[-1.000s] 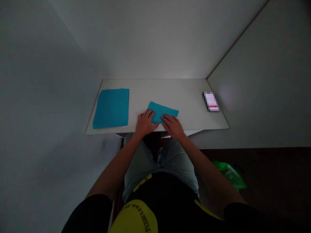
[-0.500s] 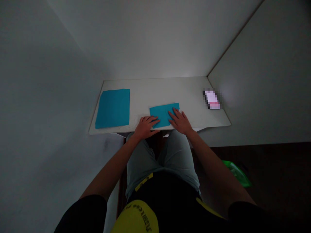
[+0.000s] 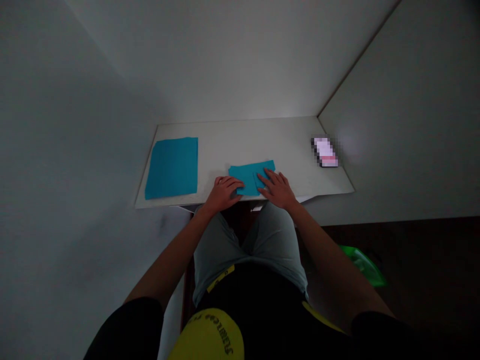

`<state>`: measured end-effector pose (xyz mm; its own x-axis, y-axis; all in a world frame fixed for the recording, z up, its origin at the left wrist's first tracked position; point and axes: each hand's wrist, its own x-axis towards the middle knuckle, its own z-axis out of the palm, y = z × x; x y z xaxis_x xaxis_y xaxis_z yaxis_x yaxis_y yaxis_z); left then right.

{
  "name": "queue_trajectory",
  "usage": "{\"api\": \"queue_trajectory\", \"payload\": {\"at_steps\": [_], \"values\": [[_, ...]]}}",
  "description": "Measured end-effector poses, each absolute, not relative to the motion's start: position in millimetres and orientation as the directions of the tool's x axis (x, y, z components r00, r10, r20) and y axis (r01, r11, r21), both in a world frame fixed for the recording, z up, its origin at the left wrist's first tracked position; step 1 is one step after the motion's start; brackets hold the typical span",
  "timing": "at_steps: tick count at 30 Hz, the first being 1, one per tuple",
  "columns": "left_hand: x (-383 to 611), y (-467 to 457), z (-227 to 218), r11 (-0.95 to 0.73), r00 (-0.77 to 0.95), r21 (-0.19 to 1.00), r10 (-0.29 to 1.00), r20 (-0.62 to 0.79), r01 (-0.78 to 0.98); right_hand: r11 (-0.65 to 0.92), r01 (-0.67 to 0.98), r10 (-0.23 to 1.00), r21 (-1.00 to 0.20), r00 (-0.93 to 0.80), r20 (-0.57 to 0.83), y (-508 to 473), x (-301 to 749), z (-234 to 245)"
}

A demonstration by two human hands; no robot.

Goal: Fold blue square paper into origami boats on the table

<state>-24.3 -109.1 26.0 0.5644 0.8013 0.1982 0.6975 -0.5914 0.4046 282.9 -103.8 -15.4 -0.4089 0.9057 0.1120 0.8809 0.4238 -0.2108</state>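
Note:
A folded blue sheet [image 3: 243, 176] lies near the front edge of the white table [image 3: 240, 135], its long side running left to right. My left hand [image 3: 224, 194] rests flat on its lower left corner. My right hand [image 3: 277, 189] presses on its right part, fingers spread over a small folded flap. Neither hand grips it, and the hands partly hide its front edge. A larger flat blue sheet [image 3: 171, 167] lies to the left, untouched.
A phone [image 3: 324, 152], pixelated, lies at the table's right side. White walls bound the table at the back and right. My knees are under the front edge, and a green plastic bag [image 3: 362, 265] lies on the dark floor at right.
The folded sheet has turned from tilted to straight, and a flap now shows under my right fingers. My right hand has shifted left onto it.

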Motion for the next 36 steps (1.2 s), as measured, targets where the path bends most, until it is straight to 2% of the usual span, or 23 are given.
{"api": "queue_trajectory", "payload": {"at_steps": [5, 10, 15, 17, 20, 22, 25, 30, 36], "values": [[-23, -105, 22, -0.652, 0.642, 0.374, 0.748, 0.171, 0.660, 0.419, 0.886, 0.908, -0.198, -0.407, 0.099, -104, 282, -16], [-24, -112, 14, -0.530, 0.506, 0.471, 0.841, 0.190, 0.705, 0.439, 0.871, 0.898, -0.220, -0.424, 0.116, -105, 282, -14], [-13, -111, 18, -0.473, 0.459, 0.475, 0.875, 0.155, 0.742, 0.444, 0.866, 0.896, -0.230, -0.431, 0.107, -106, 283, -10], [0, -109, 17, -0.386, 0.343, 0.469, 0.922, 0.179, 0.794, 0.431, 0.872, 0.902, -0.231, -0.418, 0.105, -106, 283, -10], [24, -106, 9, -0.188, 0.067, 0.504, 0.966, 0.248, 0.843, 0.410, 0.880, 0.912, -0.240, -0.394, 0.112, -107, 284, -9], [37, -106, 3, -0.130, 0.004, 0.521, 0.971, 0.237, 0.843, 0.413, 0.874, 0.911, -0.257, -0.397, 0.113, -108, 285, -8], [45, -108, -2, -0.208, 0.115, 0.510, 0.971, 0.207, 0.835, 0.429, 0.860, 0.903, -0.277, -0.409, 0.130, -110, 287, -7], [40, -112, -1, -0.352, 0.255, 0.498, 0.933, 0.254, 0.792, 0.454, 0.845, 0.890, -0.283, -0.417, 0.183, -113, 287, -6], [31, -106, -1, -0.366, 0.304, 0.426, 0.930, 0.207, 0.828, 0.500, 0.811, 0.866, -0.305, -0.461, 0.195, -115, 290, -4]]}}
